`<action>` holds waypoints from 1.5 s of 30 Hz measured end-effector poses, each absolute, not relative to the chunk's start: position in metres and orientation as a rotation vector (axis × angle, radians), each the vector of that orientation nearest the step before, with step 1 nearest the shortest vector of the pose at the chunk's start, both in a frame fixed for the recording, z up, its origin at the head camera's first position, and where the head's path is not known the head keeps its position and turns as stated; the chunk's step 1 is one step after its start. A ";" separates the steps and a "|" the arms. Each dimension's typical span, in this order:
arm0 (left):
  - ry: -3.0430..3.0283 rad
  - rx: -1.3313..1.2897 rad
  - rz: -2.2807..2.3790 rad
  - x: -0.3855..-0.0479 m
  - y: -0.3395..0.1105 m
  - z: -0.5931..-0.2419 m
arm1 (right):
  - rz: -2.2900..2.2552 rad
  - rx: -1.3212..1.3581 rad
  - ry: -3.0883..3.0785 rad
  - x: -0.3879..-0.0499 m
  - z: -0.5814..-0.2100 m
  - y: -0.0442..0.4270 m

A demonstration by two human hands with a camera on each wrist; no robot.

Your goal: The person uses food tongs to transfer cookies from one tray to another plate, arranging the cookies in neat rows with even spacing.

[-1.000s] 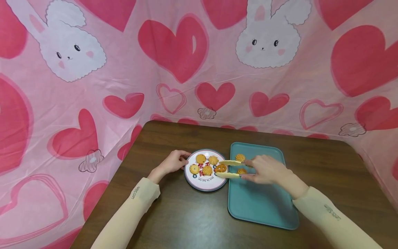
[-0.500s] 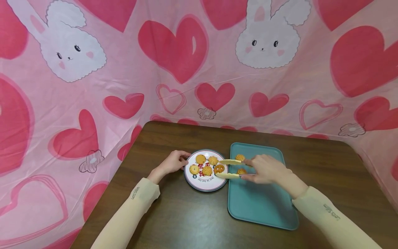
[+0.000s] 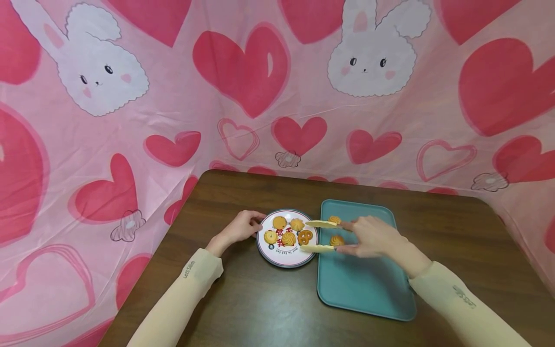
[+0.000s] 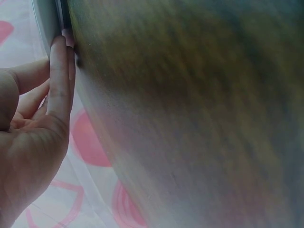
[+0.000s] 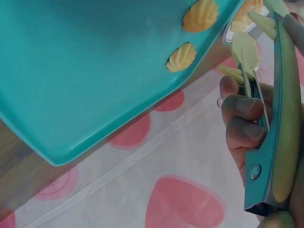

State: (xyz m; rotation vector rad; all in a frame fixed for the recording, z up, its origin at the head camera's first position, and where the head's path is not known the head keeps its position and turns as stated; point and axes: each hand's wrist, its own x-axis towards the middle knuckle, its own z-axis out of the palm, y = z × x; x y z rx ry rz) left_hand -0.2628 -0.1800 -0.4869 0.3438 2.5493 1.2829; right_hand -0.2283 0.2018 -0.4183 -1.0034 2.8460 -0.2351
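The left hand [image 3: 241, 225] holds the left rim of a round white plate [image 3: 284, 258]; in the left wrist view the hand [image 4: 42, 118] has its fingers at the plate's edge. Several cookies lie on the plate, among them a pretzel-shaped one [image 3: 305, 236] at its right side. The right hand [image 3: 373, 236] grips tongs with yellow tips [image 3: 321, 224], spread apart above the plate's right part, either side of the pretzel-shaped cookie. In the right wrist view the fingers curl round the tongs [image 5: 285, 118].
A teal tray [image 3: 364, 289] lies just right of the plate, with two swirled cookies [image 3: 336, 240] near its left edge, also visible in the right wrist view. The brown wooden table [image 3: 243, 299] stands against a pink curtain with hearts and rabbits.
The tongs' tips have spread wider apart, and the pretzel-shaped cookie now lies free of them, slightly further left on the plate. The left hand stays in place at the rim.
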 end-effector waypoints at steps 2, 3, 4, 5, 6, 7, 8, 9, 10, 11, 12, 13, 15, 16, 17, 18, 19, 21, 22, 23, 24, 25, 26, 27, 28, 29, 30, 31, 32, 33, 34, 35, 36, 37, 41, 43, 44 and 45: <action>2.549 0.346 1.282 -0.263 -0.180 -0.487 | -0.241 -1.001 2.849 -0.228 -0.418 0.203; 2.549 0.348 1.282 -0.263 -0.180 -0.487 | -0.242 -1.003 2.855 -0.228 -0.417 0.205; 2.549 0.350 1.281 -0.263 -0.180 -0.487 | -0.244 -1.005 2.862 -0.228 -0.417 0.206; 2.550 0.350 1.280 -0.263 -0.180 -0.487 | -0.247 -1.009 2.870 -0.229 -0.416 0.207; 2.548 0.351 1.282 -0.263 -0.180 -0.487 | -0.255 -1.011 2.877 -0.229 -0.415 0.209; 2.547 0.353 1.283 -0.263 -0.180 -0.487 | -0.259 -1.016 2.889 -0.230 -0.415 0.211; 2.548 0.357 1.282 -0.263 -0.180 -0.487 | -0.258 -1.028 2.907 -0.230 -0.414 0.213; 2.549 0.359 1.282 -0.263 -0.180 -0.487 | -0.260 -1.041 2.923 -0.231 -0.414 0.215; 2.549 0.362 1.281 -0.263 -0.180 -0.487 | -0.269 -1.048 2.938 -0.232 -0.413 0.217; 2.550 0.367 1.282 -0.263 -0.180 -0.487 | -0.274 -1.051 2.954 -0.233 -0.413 0.220; 2.551 0.372 1.280 -0.263 -0.180 -0.487 | -0.279 -1.049 2.970 -0.234 -0.413 0.223; 2.550 0.373 1.280 -0.263 -0.180 -0.487 | -0.281 -1.044 2.988 -0.234 -0.413 0.226; 2.550 0.367 1.281 -0.263 -0.180 -0.487 | -0.292 -1.015 3.009 -0.236 -0.414 0.232; 2.549 0.361 1.282 -0.263 -0.180 -0.487 | -0.306 -0.997 3.012 -0.237 -0.414 0.235; 2.548 0.355 1.284 -0.263 -0.180 -0.487 | -0.315 -0.977 3.013 -0.238 -0.415 0.238; 2.547 0.346 1.285 -0.263 -0.180 -0.487 | -0.330 -0.958 3.011 -0.240 -0.415 0.241; 2.546 0.338 1.287 -0.262 -0.180 -0.486 | -0.340 -0.940 3.011 -0.241 -0.416 0.244; 2.547 0.328 1.288 -0.262 -0.179 -0.486 | -0.365 -0.906 3.006 -0.244 -0.419 0.250; 2.547 0.325 1.287 -0.262 -0.179 -0.486 | -0.379 -0.885 3.004 -0.245 -0.420 0.253; 2.547 0.323 1.287 -0.262 -0.179 -0.486 | -0.387 -0.865 3.002 -0.247 -0.422 0.256; 2.548 0.321 1.285 -0.262 -0.179 -0.486 | -0.396 -0.844 3.002 -0.248 -0.424 0.259; 2.548 0.321 1.285 -0.262 -0.179 -0.486 | -0.405 -0.836 3.001 -0.248 -0.427 0.262; 2.547 0.321 1.284 -0.262 -0.179 -0.486 | -0.415 -0.823 2.998 -0.249 -0.429 0.264; 2.547 0.319 1.283 -0.262 -0.179 -0.486 | -0.422 -0.812 2.994 -0.250 -0.431 0.266; 2.546 0.320 1.282 -0.262 -0.179 -0.486 | -0.424 -0.800 2.991 -0.250 -0.433 0.268; 2.547 0.320 1.282 -0.262 -0.179 -0.486 | -0.422 -0.796 2.986 -0.251 -0.434 0.269; 2.547 0.321 1.280 -0.262 -0.180 -0.486 | -0.421 -0.789 2.982 -0.251 -0.436 0.271; 2.547 0.322 1.281 -0.262 -0.180 -0.486 | -0.420 -0.787 2.976 -0.251 -0.438 0.272; 2.548 0.322 1.279 -0.262 -0.180 -0.486 | -0.415 -0.778 2.976 -0.252 -0.440 0.273; 2.548 0.323 1.279 -0.262 -0.180 -0.486 | -0.415 -0.776 2.973 -0.252 -0.441 0.274; 2.548 0.324 1.278 -0.262 -0.180 -0.485 | -0.415 -0.776 2.971 -0.252 -0.443 0.275; 2.548 0.324 1.278 -0.262 -0.180 -0.486 | -0.417 -0.776 2.969 -0.253 -0.445 0.276; 2.549 0.324 1.277 -0.262 -0.180 -0.486 | -0.422 -0.778 2.969 -0.253 -0.446 0.277; 2.548 0.324 1.279 -0.261 -0.180 -0.486 | -0.425 -0.778 2.967 -0.253 -0.448 0.277; 2.546 0.321 1.281 -0.261 -0.180 -0.485 | -0.429 -0.774 2.960 -0.253 -0.452 0.279; 2.545 0.322 1.282 -0.261 -0.179 -0.485 | -0.430 -0.771 2.956 -0.253 -0.453 0.279; 2.543 0.326 1.283 -0.262 -0.179 -0.485 | -0.431 -0.770 2.954 -0.253 -0.454 0.279; 2.541 0.328 1.285 -0.262 -0.179 -0.485 | -0.432 -0.767 2.951 -0.252 -0.454 0.279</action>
